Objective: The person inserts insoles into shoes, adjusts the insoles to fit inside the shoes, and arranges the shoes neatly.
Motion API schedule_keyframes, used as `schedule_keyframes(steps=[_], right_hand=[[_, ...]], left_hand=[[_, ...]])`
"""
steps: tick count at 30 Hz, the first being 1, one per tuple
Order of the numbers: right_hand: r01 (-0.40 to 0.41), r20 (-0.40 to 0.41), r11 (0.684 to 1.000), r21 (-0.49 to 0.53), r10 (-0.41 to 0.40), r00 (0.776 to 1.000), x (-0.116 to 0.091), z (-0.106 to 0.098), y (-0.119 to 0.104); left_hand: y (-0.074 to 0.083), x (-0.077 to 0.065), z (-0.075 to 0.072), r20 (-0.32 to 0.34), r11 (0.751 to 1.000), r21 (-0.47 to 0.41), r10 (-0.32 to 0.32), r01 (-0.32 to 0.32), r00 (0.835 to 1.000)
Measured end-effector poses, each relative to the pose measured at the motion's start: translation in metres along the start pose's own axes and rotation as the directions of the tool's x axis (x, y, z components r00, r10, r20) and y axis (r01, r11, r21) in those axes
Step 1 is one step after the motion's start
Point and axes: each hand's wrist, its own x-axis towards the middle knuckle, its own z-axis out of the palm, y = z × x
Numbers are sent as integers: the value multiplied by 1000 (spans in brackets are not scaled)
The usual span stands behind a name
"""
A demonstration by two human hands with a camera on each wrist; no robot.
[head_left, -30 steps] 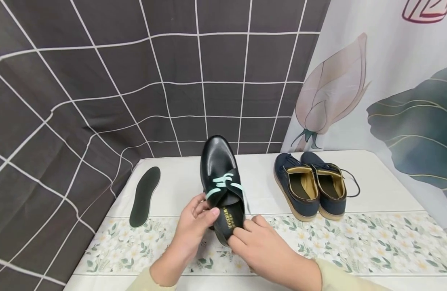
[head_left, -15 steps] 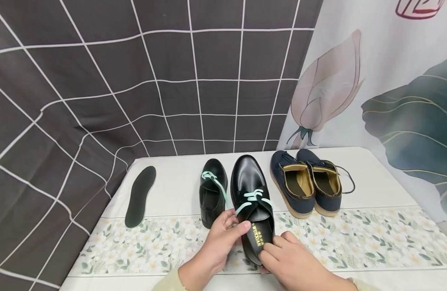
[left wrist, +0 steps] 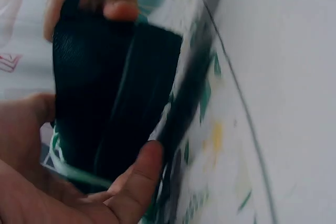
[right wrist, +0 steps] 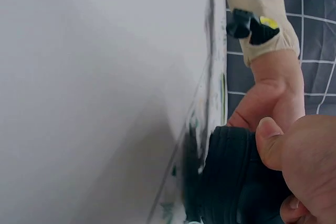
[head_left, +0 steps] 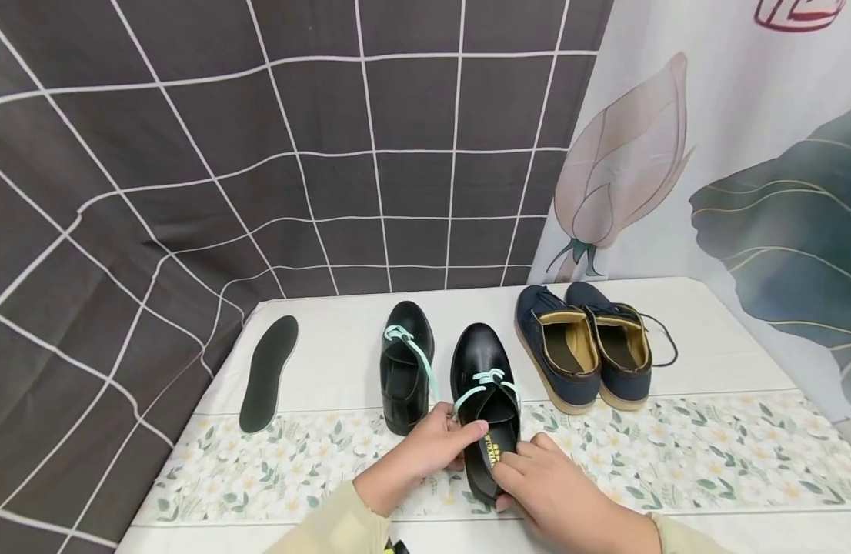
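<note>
Both hands hold a black leather lace-up shoe (head_left: 482, 362) with mint-green laces, its toe pointing away from me. My left hand (head_left: 435, 446) grips its left side, thumb at the opening's edge and fingers outside. At the right of the heel, my right hand (head_left: 550, 485) pinches the collar, fingers curled over the rim. Gold lettering shows on the insole (head_left: 495, 446), partly covered by the right hand. The left wrist view has the shoe's heel (left wrist: 105, 87) between both hands. A matching black shoe (head_left: 401, 408) stands just left, its mint lace trailing toward my left hand.
A dark insole (head_left: 268, 373) lies at the table's left. To the right stands a pair of navy shoes (head_left: 571, 377) with tan linings, one lace loose. A floral band crosses the white tablecloth (head_left: 675, 462). A dark grid-patterned curtain (head_left: 412, 185) hangs behind.
The held shoe has moved right and down toward the table, both hands with it. The matching black shoe, hidden behind it one second ago, now shows. Both hands keep their grip.
</note>
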Motion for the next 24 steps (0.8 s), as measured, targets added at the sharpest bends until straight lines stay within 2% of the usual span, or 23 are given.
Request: schedule_keyframes(steps=[3,10,14,18,21,24], right_hand=[[-26,24,1000,11,26,999,-1,5,1],[-61,54,998,-10,62,997,1,14,5],[-50,48,999,-13,51,998,3,16,6],[-40,53,999,-10,40,998,8,16,7],[-33,89,999,0,33,996,12,14,9],[-74,166,994,77,60,984,16,9,11]], left_hand=[[-2,3,-2,-9,993,117,-10,11,1000],[-4,3,-1,-4,985,164,-52,52,999],[-5,4,-1,-2,977,210,-28,28,1000],[-6,5,0,-28,973,230,16,-9,999],[-6,4,1,-48,965,258,49,-36,998],[-7,4,3,-46,965,260,63,-49,997]])
